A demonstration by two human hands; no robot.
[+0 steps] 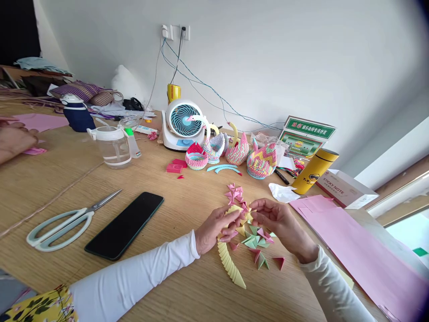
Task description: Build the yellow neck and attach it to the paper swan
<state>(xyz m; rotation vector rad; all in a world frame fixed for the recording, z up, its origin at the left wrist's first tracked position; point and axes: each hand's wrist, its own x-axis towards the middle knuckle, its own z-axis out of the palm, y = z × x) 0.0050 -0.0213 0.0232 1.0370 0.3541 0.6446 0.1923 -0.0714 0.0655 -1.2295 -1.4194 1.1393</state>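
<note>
My left hand (216,229) pinches the yellow chain (230,264), which runs toward the near edge of the tabletop (181,290). My right hand (279,221) pinches a folded piece (248,217) alongside.

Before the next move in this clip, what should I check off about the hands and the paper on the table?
1. Both the left hand and the right hand pinch the yellow folded paper between them: ok.
2. The loose folded pieces lie just under the hands: ok.
3. The yellow chain lies flat near the left wrist, apart from the phone: ok.
4. The scissors lie with blades together, far left of both hands: ok.
5. How the paper's flaps sit inside the pinch: cannot tell, fingers hide them.
</note>
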